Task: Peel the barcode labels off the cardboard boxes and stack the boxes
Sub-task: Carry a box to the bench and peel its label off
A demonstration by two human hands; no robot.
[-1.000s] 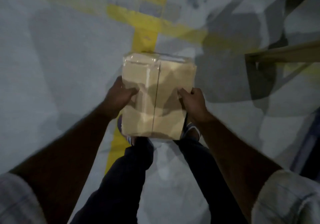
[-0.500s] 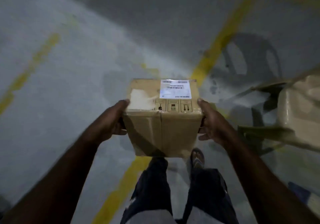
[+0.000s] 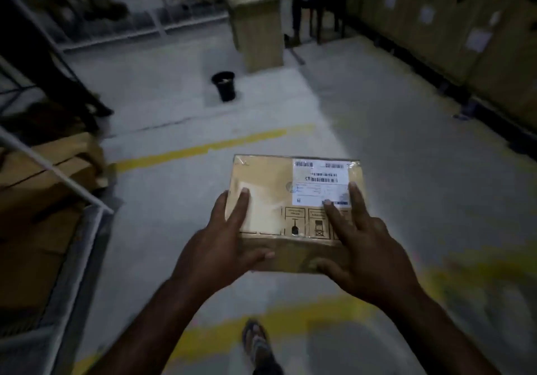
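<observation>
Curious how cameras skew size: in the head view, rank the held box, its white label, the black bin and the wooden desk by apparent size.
box, largest, likely through nearness
wooden desk, far off
white label
black bin, smallest

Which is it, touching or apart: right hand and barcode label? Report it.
Touching. Head view: the right hand lays fingertips on the barcode label of the box, at its lower edge.

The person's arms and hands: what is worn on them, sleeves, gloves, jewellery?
The left forearm and right forearm are bare to the frame edge; no sleeve shows. The left hand and right hand wear no gloves, and no ring, watch or bracelet shows. The picture is dim, so small items could be missed.
</observation>
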